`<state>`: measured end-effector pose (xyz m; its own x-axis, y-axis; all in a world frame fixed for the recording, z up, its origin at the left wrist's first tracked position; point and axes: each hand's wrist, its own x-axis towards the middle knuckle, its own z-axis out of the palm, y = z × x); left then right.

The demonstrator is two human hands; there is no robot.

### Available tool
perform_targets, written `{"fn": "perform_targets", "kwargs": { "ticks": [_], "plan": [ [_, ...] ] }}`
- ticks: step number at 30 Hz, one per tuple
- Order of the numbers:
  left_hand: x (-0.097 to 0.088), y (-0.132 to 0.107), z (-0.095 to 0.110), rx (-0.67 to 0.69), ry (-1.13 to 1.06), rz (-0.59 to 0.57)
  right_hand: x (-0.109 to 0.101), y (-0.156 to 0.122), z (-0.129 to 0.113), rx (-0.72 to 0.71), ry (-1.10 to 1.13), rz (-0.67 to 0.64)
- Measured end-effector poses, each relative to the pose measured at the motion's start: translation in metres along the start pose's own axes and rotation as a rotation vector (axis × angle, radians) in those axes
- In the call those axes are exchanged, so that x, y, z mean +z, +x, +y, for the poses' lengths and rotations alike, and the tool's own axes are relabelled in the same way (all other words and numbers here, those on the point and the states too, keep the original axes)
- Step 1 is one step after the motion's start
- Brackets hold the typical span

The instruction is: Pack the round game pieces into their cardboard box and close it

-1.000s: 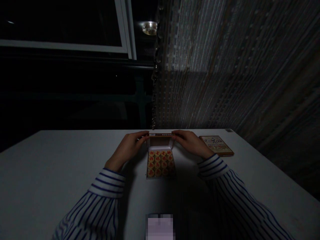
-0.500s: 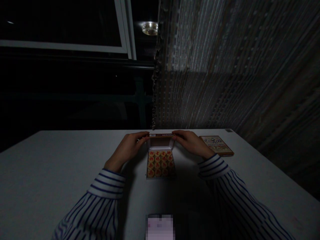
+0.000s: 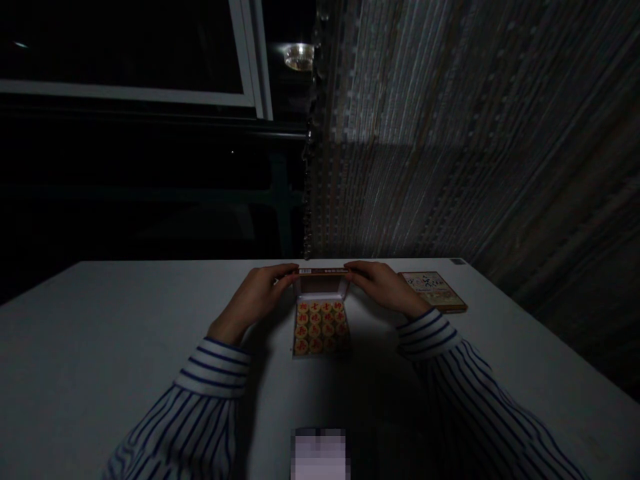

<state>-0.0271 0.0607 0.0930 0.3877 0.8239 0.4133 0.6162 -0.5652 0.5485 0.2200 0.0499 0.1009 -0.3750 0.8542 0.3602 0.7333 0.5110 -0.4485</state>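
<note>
A small open box (image 3: 321, 327) lies on the white table (image 3: 100, 347) in front of me, filled with several round wooden chess pieces with red characters (image 3: 320, 323). Its hinged lid (image 3: 321, 282) stands up at the far end. My left hand (image 3: 257, 297) pinches the lid's left corner with curled fingers. My right hand (image 3: 383, 287) grips the lid's right corner the same way. Both sleeves are striped blue and white.
A flat printed box or booklet (image 3: 433, 291) lies on the table to the right of my right hand. A beaded curtain (image 3: 450, 133) hangs behind the table, beside a dark window (image 3: 125, 53). A blurred patch (image 3: 319, 453) sits at the near edge.
</note>
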Motion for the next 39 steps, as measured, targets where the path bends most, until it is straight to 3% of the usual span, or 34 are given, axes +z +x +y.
{"fn": "perform_targets", "kwargs": {
  "ticks": [39],
  "plan": [
    [-0.012,-0.005,0.011,-0.002,0.053,-0.112,-0.006,-0.010,-0.011,-0.041,-0.017,-0.050]
  ]
}}
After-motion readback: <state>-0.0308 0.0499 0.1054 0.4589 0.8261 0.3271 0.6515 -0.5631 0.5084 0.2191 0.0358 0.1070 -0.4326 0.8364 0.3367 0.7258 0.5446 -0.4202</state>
